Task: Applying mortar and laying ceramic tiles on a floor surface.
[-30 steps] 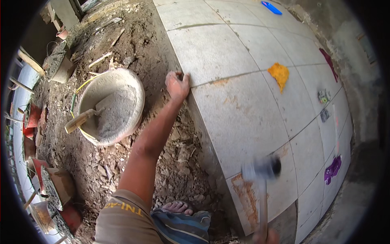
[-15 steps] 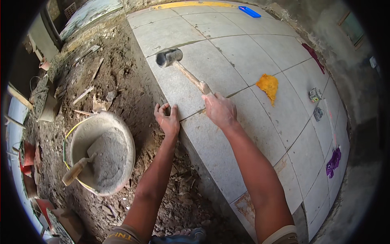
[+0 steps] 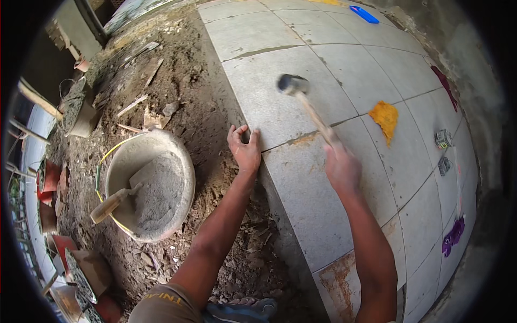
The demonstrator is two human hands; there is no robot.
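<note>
My right hand (image 3: pixel 343 168), slightly blurred, grips the wooden handle of a rubber mallet (image 3: pixel 293 84). The mallet's dark head is over a pale grey floor tile (image 3: pixel 285 116); whether it touches the surface I cannot tell. At that tile's left edge rests my left hand (image 3: pixel 245 148), thumb and fingers apart and bent, holding nothing. A bucket (image 3: pixel 186 188) of grey powdery mix (image 3: pixel 161 188) stands on the soil left of my left forearm. Inside it leans a trowel (image 3: pixel 110 206), its wooden handle over the rim.
An orange cloth (image 3: pixel 385 121) lies on the tiles to the right. Farther right are a purple cloth (image 3: pixel 453 237), a small box (image 3: pixel 444 139) and a maroon cloth (image 3: pixel 445 86). A blue tray-like object (image 3: pixel 364 14) is at the back. Rough soil (image 3: pixel 177 70) with wood scraps borders the tiles; pots (image 3: pixel 49 175) line the left.
The view has shifted, so the scene sits farther right. The mallet has moved right across the tile, away from its left edge. My left hand stays at the tile edge.
</note>
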